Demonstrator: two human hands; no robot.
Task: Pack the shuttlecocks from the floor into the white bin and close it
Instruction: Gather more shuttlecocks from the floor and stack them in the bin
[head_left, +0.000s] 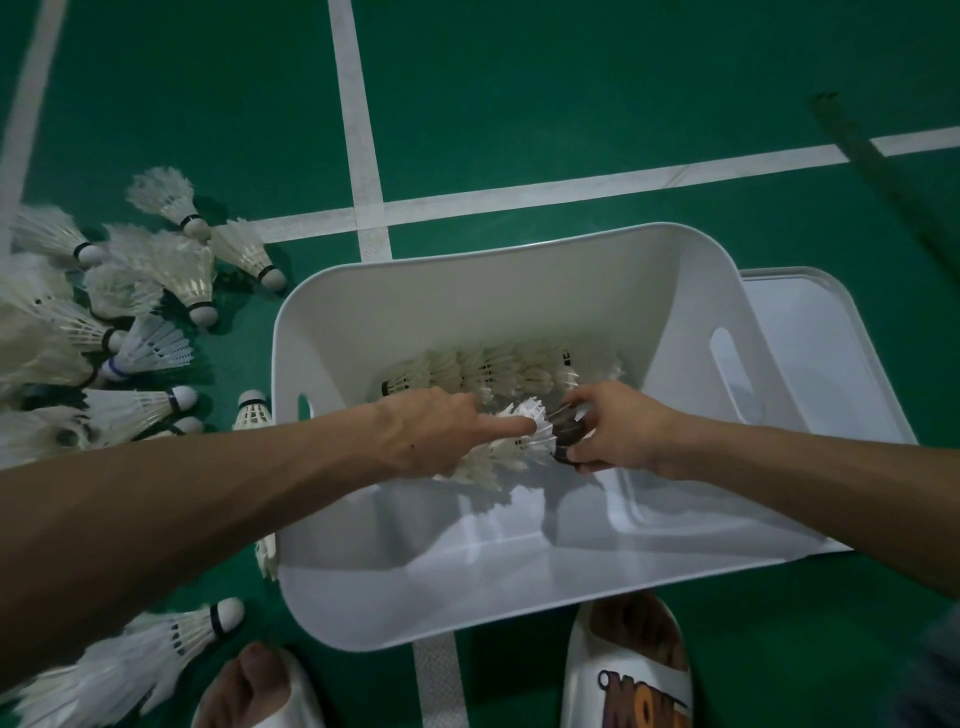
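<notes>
White-feathered, the nested stack of shuttlecocks (511, 452) lies crosswise between my hands, long axis left to right, low inside the white bin (467, 613). My left hand (431, 431) holds its left part, forefinger straight along the feathers, the rest curling under out of sight. My right hand (618, 431) pinches the dark right end. Setting it down means lowering it parallel to the row (483, 371) by the far wall. Loose shuttlecocks (130, 312) lie on the floor nearer my left hand.
</notes>
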